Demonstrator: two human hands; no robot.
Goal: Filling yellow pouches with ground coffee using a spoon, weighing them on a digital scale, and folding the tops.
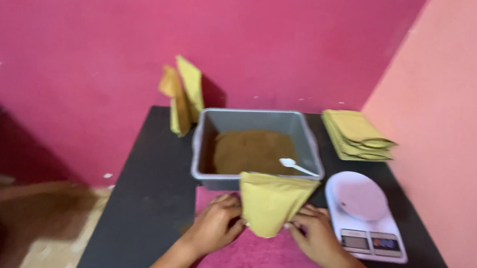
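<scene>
We note our left hand [216,223] and right hand [314,234] clamped on the lower sides of a yellow pouch [271,203], upright over a pink cloth [257,261]. At 12 o'clock: grey tub [204,148] of brown powder [248,150], white spoon [295,165]. At 3 o'clock: white scale [364,215].
</scene>
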